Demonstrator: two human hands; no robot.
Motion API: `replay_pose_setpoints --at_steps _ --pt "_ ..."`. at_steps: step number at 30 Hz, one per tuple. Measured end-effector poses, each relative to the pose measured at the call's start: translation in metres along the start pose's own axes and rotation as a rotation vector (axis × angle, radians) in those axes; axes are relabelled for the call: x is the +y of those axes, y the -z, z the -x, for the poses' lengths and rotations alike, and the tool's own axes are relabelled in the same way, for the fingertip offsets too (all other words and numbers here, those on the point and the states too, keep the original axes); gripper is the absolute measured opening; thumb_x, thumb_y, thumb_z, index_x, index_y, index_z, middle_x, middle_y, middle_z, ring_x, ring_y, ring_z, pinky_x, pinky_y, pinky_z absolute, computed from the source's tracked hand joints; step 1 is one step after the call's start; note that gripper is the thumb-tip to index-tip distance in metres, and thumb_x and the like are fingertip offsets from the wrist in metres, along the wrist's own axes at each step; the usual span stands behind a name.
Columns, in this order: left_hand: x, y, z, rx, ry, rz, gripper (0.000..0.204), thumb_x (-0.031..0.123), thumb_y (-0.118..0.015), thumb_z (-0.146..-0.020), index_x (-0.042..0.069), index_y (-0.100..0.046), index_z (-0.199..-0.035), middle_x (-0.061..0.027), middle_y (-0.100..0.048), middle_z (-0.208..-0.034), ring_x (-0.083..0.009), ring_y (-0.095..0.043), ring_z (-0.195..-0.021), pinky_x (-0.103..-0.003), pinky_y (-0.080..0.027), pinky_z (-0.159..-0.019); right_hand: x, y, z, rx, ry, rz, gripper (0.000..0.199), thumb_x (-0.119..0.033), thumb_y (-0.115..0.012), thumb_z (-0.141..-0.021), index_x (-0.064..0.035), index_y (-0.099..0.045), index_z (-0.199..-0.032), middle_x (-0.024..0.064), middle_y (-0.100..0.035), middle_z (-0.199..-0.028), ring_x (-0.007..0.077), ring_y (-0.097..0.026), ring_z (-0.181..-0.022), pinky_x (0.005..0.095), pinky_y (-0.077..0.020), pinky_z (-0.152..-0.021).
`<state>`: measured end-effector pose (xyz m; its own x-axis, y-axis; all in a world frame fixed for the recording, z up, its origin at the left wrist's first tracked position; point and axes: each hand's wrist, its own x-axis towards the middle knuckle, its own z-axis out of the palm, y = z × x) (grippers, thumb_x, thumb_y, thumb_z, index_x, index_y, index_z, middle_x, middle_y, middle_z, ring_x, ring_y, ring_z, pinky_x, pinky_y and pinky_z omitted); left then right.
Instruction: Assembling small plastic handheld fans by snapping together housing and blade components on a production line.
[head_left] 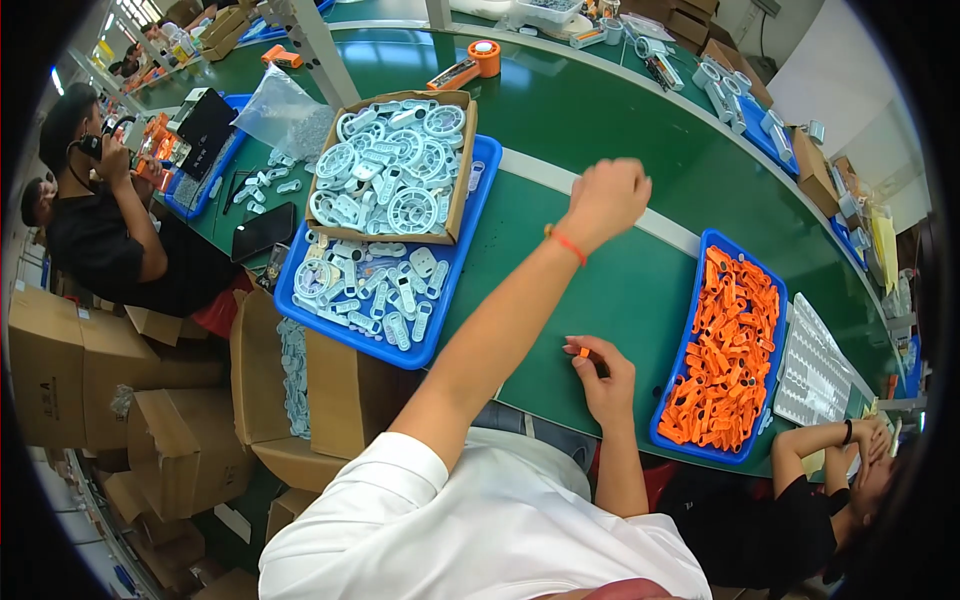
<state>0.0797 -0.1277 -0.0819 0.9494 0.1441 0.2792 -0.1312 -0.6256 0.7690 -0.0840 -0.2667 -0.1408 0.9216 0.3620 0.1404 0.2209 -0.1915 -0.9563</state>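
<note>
My left hand (608, 200), with an orange band at its wrist, reaches far across the green bench above its pale strip. Its fingers are curled; whatever they hold, if anything, is hidden. Nearer my body, my right hand (607, 385) pinches a small orange and dark part (585, 353) between thumb and fingers. To its right lies a blue tray (655, 425) heaped with orange plastic pieces (725, 350), many with a dark spot. On my left, another blue tray (425, 350) holds light-blue plastic parts (400, 300). A cardboard box (468, 170) of similar parts and ring shapes rests on it.
An orange device (484, 58) sits on the green surface (600, 110) beyond the cardboard box. White moulded trays (815, 365) lie right of the orange pieces. One person (90, 200) is at the left, another (800, 510) at the right. Cardboard cartons (190, 450) stand at lower left.
</note>
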Motion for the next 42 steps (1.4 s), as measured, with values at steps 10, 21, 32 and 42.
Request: replay_pose_setpoints --at_steps 10,21,32,42 --pt "-0.103 0.107 -0.162 0.043 0.208 -0.685 0.048 0.034 -0.059 -0.077 0.013 -0.051 -0.119 -0.0141 -0.056 -0.117 -0.0309 -0.053 -0.109 -0.043 -0.043 -0.09 0.002 -0.001 -0.004 -0.034 -0.015 -0.002 0.025 0.005 -0.056 -0.079 -0.0008 -0.06 -0.103 0.0077 -0.065 -0.09 0.0125 -0.062 -0.078 0.0216 -0.0477 -0.064" --pt "-0.168 0.12 -0.195 -0.431 0.497 -0.702 0.04 0.032 -0.073 -0.066 0.002 -0.064 -0.09 -0.0119 -0.066 -0.089 -0.0233 -0.064 -0.079 -0.032 -0.051 -0.072 0.0 0.001 -0.011 -0.034 -0.004 0.085 0.027 0.002 -0.06 -0.077 -0.0033 -0.06 -0.103 0.0086 -0.066 -0.088 0.0143 -0.064 -0.069 0.0215 -0.0466 -0.054" --pt "-0.063 0.161 -0.172 -0.521 0.099 0.523 0.041 0.027 -0.062 -0.083 -0.001 -0.05 -0.111 -0.0099 -0.06 -0.099 -0.016 -0.063 -0.083 -0.027 -0.052 -0.067 0.003 0.001 -0.007 0.019 -0.014 0.098 0.022 -0.003 -0.06 -0.079 -0.0073 -0.062 -0.101 0.0059 -0.063 -0.084 0.0127 -0.059 -0.065 0.0225 -0.0472 -0.056" --pt "0.024 0.126 0.051 -0.226 -0.215 1.167 0.042 0.014 -0.067 -0.079 0.003 -0.047 -0.115 -0.0071 -0.057 -0.091 -0.0164 -0.06 -0.085 -0.029 -0.05 -0.073 -0.002 0.012 0.004 0.193 -0.064 -0.522 0.031 -0.008 -0.058 -0.086 -0.0011 -0.05 -0.115 0.0136 -0.061 -0.1 0.0244 -0.062 -0.09 0.0259 -0.0507 -0.066"
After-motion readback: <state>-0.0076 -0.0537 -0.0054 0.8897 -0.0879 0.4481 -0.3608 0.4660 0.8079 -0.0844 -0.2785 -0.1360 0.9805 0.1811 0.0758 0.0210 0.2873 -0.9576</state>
